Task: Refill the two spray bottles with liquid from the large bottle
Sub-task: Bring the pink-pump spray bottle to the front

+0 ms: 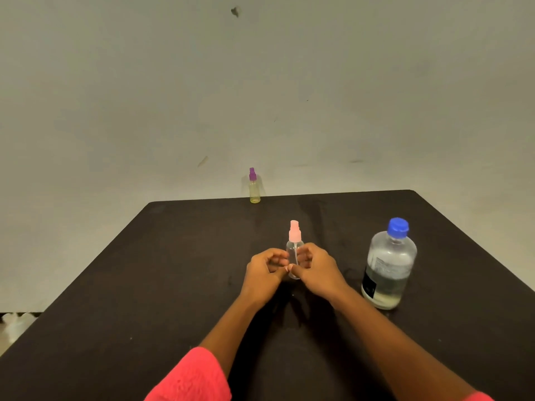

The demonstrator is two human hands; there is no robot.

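A small clear spray bottle with a pink cap [294,246] is held upright on the black worktop [173,270] between the 2 hands. The left hand [265,270] is curled against the bottle's left side, its thumb brought to the lower front of the body. The right hand [317,272] is curled against the right side, and its thumb is laid across the lower front, where the 2 thumb tips meet. The pink cap is left uncovered above the fingers, and a thin dip tube can be seen inside the clear body.

The large clear bottle [388,267] is set upright on the worktop to the right of the right hand and apart from it. It is closed with a blue cap [398,227] and partly filled with clear liquid.

A 2nd small spray bottle with a purple cap [254,188] is placed upright well beyond the hands, at the far edge of the worktop. A little yellowish liquid is seen at its bottom.

A coral-red sleeve [191,377] is worn on the left arm.
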